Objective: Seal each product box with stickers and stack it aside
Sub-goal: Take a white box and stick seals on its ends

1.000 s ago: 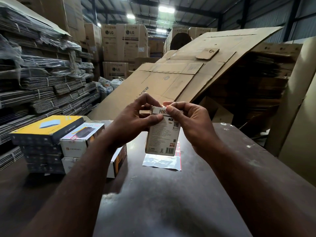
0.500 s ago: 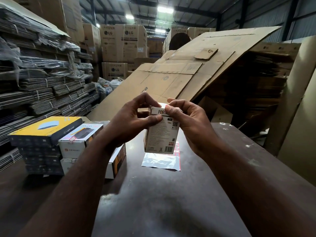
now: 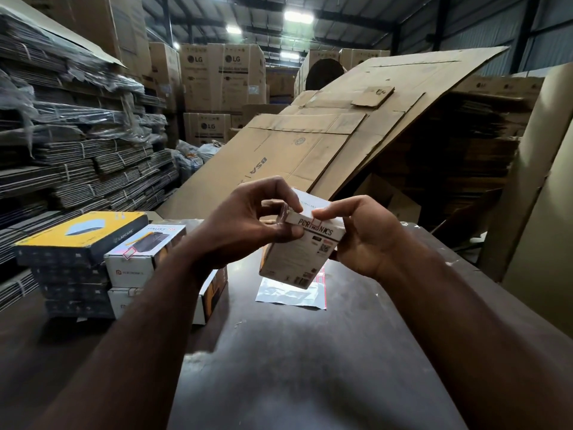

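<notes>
I hold a small white product box [image 3: 296,259] with black lettering above the dark table [image 3: 310,352], tilted so its top leans toward me. My left hand [image 3: 248,218] grips its upper left corner between thumb and fingers. My right hand [image 3: 362,237] holds the right side, its thumb pressing a small red-edged sticker [image 3: 316,221] over the top edge. Under the box lies a white sticker sheet [image 3: 291,294] with a red margin. Stacked white product boxes [image 3: 139,259] stand to the left, one bearing a red-edged sticker on its corner.
A yellow-topped box [image 3: 83,232] rests on a pile of dark boxes at the far left. Bundled flat cardboard fills the left wall. A large flattened carton [image 3: 310,144] leans behind the table; tall cardboard sheets stand at the right.
The box has tipped from upright to leaning toward me, showing its top face. My right thumb now presses on the sticker at the top edge. Both hands shifted slightly.
</notes>
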Tool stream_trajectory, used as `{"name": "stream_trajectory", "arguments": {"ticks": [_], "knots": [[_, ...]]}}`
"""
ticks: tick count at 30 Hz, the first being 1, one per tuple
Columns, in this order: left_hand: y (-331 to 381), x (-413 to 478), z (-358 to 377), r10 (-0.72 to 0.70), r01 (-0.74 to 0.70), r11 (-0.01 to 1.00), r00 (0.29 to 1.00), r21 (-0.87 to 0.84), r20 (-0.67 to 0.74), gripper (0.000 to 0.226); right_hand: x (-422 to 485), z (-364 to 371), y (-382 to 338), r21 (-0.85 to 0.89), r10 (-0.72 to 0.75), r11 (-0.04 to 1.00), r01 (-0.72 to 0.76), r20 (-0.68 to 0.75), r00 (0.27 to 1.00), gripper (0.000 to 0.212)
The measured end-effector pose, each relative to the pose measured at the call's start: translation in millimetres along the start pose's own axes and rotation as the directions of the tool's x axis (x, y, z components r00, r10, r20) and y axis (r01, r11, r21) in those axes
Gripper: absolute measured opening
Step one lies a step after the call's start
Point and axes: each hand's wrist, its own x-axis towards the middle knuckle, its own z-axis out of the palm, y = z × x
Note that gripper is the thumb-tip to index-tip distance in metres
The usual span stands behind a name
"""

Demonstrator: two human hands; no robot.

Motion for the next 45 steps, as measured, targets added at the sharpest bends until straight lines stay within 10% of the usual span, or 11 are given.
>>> {"name": "stream_trajectory", "arguments": {"ticks": [11, 28, 32, 37, 45], "knots": [[-1, 1, -9, -0.074, 0.07, 0.988, 0.997, -0.137, -0.019, 0.027, -2, 13, 7, -0.197, -0.158, 0.968, 0.156, 0.006, 0.987, 0.024], [-11, 17, 23, -0.062, 0.034, 0.996, 0.919, -0.079, -0.39, 0.026, 2, 13, 11, -0.656, -0.608, 0.597, 0.462, 0.006, 0.794, 0.087], [-16, 22, 35, 0.005, 0.038, 0.997, 0.844, 0.069, -0.536, 0.03, 1, 11, 5, -0.638, -0.573, 0.621, 0.456, 0.027, 0.819, 0.064], [-13, 21, 25, 0.034, 0.029, 0.988, 0.92, 0.153, -0.391, 0.025, 2, 1, 1, -0.609, -0.515, 0.665, 0.432, 0.045, 0.856, 0.017], [-7, 17, 28, -0.04, 0.018, 0.997, 0.96, -0.078, -0.276, 0.031, 0, 5, 1, -0.748, -0.643, 0.512, 0.422, -0.008, 0.766, 0.099]]}}
